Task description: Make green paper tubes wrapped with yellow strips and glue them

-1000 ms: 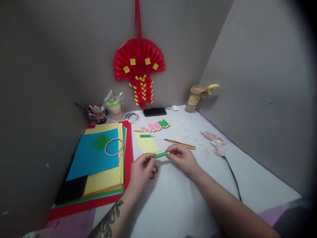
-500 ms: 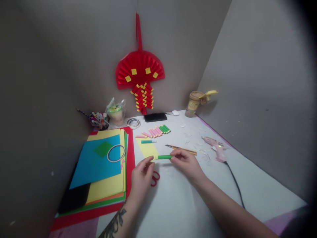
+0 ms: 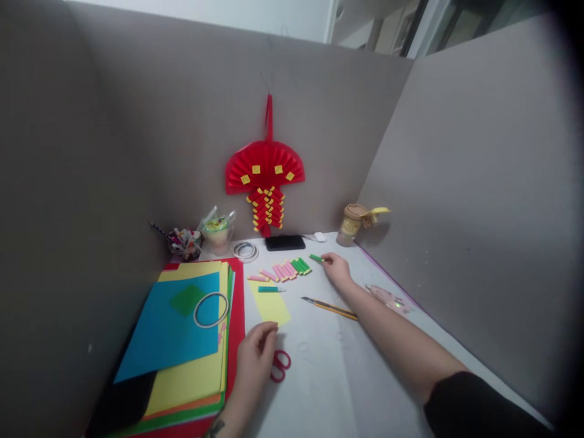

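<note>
My right hand (image 3: 336, 267) is stretched far forward and pinches a small green paper roll (image 3: 316, 258) by one end, just right of a row of pink and green paper rolls (image 3: 286, 269). My left hand (image 3: 255, 356) rests on the table near me with fingers loosely curled. It lies over red-handled scissors (image 3: 279, 365) and touches the lower edge of a yellow paper piece (image 3: 270, 303). I cannot make out anything held in it.
A stack of coloured paper sheets (image 3: 182, 328) with a tape ring (image 3: 210, 309) lies at the left. A teal pen (image 3: 271, 289), a pencil (image 3: 329, 307), a pink glue gun (image 3: 387, 298), a phone (image 3: 285, 243), a cup (image 3: 350, 224) and a red paper fan ornament (image 3: 265, 182) are around.
My right hand carried the green roll away from my left hand and forward to the row of rolls. My left hand let go and dropped onto the scissors. The camera tilted up.
</note>
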Tool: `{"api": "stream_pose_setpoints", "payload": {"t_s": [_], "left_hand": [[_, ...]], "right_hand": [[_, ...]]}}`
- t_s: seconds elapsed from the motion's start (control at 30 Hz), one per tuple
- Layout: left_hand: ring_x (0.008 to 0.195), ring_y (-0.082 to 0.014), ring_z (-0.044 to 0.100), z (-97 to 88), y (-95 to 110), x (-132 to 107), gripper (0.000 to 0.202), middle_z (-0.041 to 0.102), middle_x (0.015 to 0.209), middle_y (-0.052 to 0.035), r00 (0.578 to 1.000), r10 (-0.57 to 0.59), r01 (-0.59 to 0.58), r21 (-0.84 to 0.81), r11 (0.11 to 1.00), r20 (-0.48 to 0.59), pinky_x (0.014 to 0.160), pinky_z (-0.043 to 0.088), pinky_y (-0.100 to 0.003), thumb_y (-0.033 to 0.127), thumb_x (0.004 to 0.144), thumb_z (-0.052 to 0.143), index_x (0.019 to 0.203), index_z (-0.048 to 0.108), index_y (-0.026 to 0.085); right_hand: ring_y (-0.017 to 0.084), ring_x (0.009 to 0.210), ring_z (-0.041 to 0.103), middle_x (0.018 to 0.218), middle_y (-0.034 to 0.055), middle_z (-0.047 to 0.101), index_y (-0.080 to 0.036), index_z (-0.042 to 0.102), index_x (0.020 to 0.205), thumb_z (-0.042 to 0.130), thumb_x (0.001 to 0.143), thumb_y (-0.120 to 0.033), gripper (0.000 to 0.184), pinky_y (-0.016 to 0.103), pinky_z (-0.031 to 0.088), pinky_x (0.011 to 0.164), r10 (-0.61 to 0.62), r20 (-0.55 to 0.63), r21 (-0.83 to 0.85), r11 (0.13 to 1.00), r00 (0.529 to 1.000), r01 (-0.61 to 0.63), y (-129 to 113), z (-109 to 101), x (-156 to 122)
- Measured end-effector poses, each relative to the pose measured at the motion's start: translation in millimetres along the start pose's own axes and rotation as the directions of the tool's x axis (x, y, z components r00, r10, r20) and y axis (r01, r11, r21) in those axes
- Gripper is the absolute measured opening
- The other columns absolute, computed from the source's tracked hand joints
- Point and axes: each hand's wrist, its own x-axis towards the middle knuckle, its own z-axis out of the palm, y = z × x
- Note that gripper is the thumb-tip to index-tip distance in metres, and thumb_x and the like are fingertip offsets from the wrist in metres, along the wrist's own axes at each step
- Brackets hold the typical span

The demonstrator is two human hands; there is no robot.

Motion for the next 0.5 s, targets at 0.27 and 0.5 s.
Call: {"api": "stream_pose_setpoints", "payload": {"t_s": [0.27,0.5], "left_hand": [[0.089,-0.023,0.064,-0.3,2,4,0.02,0.069,0.092,-0.0111,0.999,-0.024,0.023,0.024,0.999,0.021,0.08,0.049,-0.036,0.031,0.08,0.055,0.087,0.068,0.017],[0.09,-0.022,0.064,0.4,1,6,0.02,0.069,0.093,-0.0103,0.998,-0.053,0.053,0.009,0.999,0.041,0.081,0.049,-0.035,0.032,0.081,0.055,0.088,0.067,0.018]], "right_hand": [[0.019,0.074,0.064,0.076,0.0027,0.07,-0.019,0.067,0.076,0.049,0.064,-0.011,0.022,0.029,0.048,0.073,-0.093,0.159,-0.026,0.995,0.983,0.098,5,20,-8],[0.016,0.075,0.064,0.079,0.0014,0.071,-0.019,0.065,0.08,0.044,0.069,-0.009,0.026,0.027,0.048,0.074,-0.111,0.212,-0.065,0.99,0.971,0.127,5,18,2]]}}
